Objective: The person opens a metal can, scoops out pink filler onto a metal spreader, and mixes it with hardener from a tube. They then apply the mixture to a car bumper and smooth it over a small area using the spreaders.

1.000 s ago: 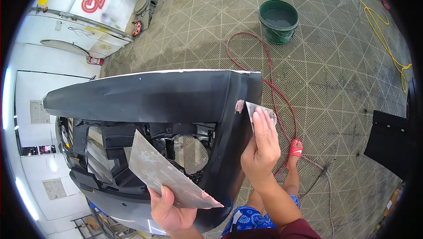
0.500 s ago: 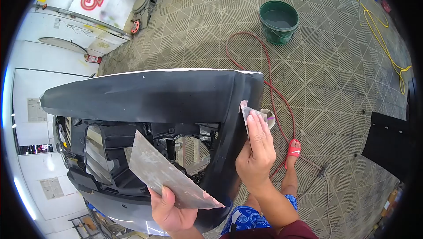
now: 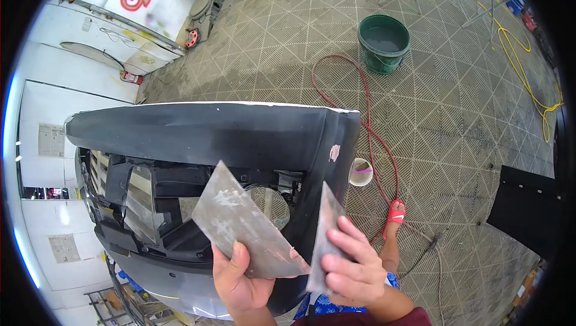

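Note:
My left hand [image 3: 243, 284] grips a thin grey metal putty plate [image 3: 240, 224], thumb on its face; pink filler [image 3: 295, 256] sits along its right edge. In my right hand [image 3: 357, 266] is a smaller metal putty spreader [image 3: 325, 242], held tilted with fingers pressed on its face. The spreader's lower corner is right by the plate's filler-smeared edge. Both are over the dark car bumper [image 3: 240, 134], which lies across the view. A fresh pink filler patch [image 3: 334, 153] marks the bumper's right end, above the spreader's tip.
Beyond the bumper's right end is a white tub [image 3: 360, 172] with a purple mark. A red hose [image 3: 368, 98] loops over the patterned floor near a green bucket [image 3: 384, 62] of liquid. A foot in a red sandal [image 3: 393, 215] is below; a black panel [image 3: 522, 206] lies at right.
My right hand has drawn the spreader down off the bumper's end toward the plate, leaving the pink patch in view. The plate has turned slightly and moved right.

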`<move>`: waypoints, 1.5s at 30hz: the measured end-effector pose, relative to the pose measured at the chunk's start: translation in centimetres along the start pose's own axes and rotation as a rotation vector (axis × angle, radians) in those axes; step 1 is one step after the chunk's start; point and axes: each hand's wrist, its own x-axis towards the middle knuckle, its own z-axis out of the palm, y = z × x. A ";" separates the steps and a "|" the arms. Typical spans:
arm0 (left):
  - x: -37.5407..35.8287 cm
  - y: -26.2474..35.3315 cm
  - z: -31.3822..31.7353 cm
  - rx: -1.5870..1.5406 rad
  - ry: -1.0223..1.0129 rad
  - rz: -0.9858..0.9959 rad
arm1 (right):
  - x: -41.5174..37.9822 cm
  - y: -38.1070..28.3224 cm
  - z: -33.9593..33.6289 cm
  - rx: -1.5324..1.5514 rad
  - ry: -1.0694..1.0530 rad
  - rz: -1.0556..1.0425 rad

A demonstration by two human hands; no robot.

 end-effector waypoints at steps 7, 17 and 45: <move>0.0 0.5 1.3 -0.068 -0.050 -0.168 | -0.5 2.1 -3.8 -0.111 -0.182 -0.216; -0.2 0.3 1.9 -0.288 -0.100 -0.126 | 0.2 7.4 -1.3 -0.462 0.121 0.345; 0.2 0.3 -2.0 -0.103 -0.005 0.011 | -1.2 4.4 2.1 -0.583 0.116 0.363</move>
